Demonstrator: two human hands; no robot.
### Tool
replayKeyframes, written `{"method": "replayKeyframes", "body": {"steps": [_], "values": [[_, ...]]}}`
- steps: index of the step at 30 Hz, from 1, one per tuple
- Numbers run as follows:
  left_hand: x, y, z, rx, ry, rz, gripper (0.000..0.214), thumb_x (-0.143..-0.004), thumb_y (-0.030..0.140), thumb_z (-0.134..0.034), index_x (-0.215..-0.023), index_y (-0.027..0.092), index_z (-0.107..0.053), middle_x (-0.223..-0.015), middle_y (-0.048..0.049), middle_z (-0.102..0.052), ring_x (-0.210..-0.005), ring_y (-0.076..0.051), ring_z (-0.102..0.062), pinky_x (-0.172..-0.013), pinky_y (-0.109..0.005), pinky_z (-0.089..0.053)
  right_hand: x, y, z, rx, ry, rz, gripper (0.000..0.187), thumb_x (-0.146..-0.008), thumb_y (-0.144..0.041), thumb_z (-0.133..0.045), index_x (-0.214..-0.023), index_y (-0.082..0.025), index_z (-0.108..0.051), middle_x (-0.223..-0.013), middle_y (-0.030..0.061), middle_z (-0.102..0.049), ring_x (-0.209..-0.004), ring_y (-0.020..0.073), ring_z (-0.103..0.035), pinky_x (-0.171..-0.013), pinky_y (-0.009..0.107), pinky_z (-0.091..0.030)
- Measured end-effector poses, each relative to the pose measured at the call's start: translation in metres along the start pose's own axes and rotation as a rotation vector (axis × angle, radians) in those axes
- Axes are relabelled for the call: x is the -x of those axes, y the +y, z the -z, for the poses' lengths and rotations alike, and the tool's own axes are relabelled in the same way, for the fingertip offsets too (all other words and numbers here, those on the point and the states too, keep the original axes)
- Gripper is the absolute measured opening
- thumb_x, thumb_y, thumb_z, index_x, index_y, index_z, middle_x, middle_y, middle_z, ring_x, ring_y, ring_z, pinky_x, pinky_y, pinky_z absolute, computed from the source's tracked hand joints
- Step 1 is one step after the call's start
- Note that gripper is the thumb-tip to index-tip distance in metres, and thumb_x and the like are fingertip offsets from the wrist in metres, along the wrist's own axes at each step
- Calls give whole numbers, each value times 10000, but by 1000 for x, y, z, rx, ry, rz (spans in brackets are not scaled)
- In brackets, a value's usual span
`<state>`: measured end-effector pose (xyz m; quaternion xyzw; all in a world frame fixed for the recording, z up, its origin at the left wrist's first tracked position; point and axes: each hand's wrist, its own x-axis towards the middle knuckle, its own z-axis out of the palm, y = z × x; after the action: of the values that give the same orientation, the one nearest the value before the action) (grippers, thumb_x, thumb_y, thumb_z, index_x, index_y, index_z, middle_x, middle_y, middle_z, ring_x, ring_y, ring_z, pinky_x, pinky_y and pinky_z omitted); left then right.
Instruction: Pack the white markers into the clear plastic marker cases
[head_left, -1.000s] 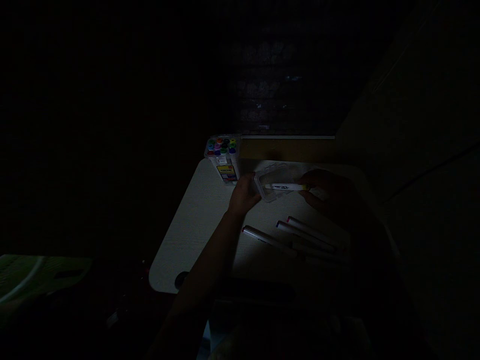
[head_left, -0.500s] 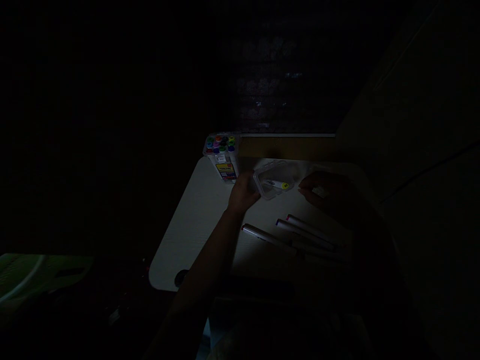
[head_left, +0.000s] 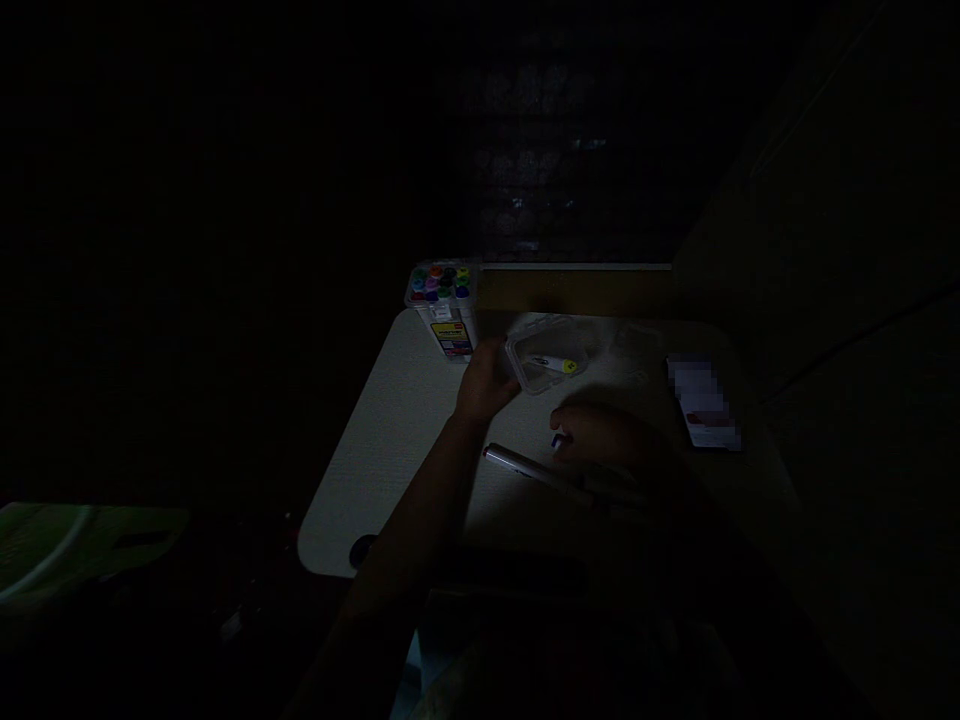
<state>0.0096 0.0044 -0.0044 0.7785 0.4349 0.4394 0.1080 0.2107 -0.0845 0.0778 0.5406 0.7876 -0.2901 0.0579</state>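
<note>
In the dim head view my left hand [head_left: 484, 382] is closed on the side of a clear plastic case [head_left: 525, 378], which lies tilted with its opening toward me. Inside it lies a white marker with a yellow end [head_left: 555, 364]. My right hand [head_left: 604, 434] is lower and to the right, its fingers closed around a blue-ended marker [head_left: 557, 441]; most of that marker is hidden by the hand. Just below, a white marker with a red end [head_left: 532, 468] lies on the table. The pink-ended marker is out of sight under my right hand.
A clear box full of markers [head_left: 454, 335] with coloured ends stands at the table's back left. A phone [head_left: 703, 405] with a lit screen lies on the right. The pale table [head_left: 375, 450] has a round black spot [head_left: 363, 551] near its front left corner.
My right hand has moved down and left from beside the case onto the blue-ended marker, uncovering the phone. My left hand and the case stay almost where they were.
</note>
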Motion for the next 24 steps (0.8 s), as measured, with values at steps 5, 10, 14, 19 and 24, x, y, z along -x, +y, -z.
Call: {"method": "replayKeyframes", "body": {"steps": [5,10,14,19,24], "values": [[0,-2,-1,12,13,-7,683,-722,369,-739,-1304,190,-430,-1279,-142,-583,-1206,-312,-574,-1005,-492,-502,-1,-17,-4,136,10,76,293,-747,-203,-654,-1029,-133,-692,-1056,140,-717,-924,263,-676,-738,313,-499],[0,1,0,17,1,14,662,-727,378,-733,-1296,202,-446,-1292,-136,-580,-1212,-322,-571,-1013,-494,-504,10,-16,6,218,67,91,169,-784,-179,-623,-935,-184,-698,-972,98,-732,-843,208,-683,-677,271,-493],[0,3,0,15,0,41,663,-714,338,-742,-1294,204,-450,-1287,-132,-582,-1197,-308,-583,-989,-483,-519,7,-17,5,263,46,102,77,-749,-196,-641,-780,-165,-704,-834,101,-736,-730,216,-682,-600,277,-477],[0,1,-2,10,-3,22,680,-720,368,-744,-1302,195,-438,-1298,-132,-577,-1218,-304,-569,-1013,-479,-500,1,-18,3,322,46,102,100,-757,-198,-611,-750,-171,-707,-814,106,-741,-707,211,-685,-594,279,-471],[0,2,-2,6,6,24,680,-737,398,-729,-1311,185,-431,-1305,-141,-572,-1223,-301,-566,-1010,-472,-496,8,-14,13,306,166,99,153,-784,-201,-582,-847,-145,-709,-891,121,-742,-763,210,-681,-613,270,-454]]}}
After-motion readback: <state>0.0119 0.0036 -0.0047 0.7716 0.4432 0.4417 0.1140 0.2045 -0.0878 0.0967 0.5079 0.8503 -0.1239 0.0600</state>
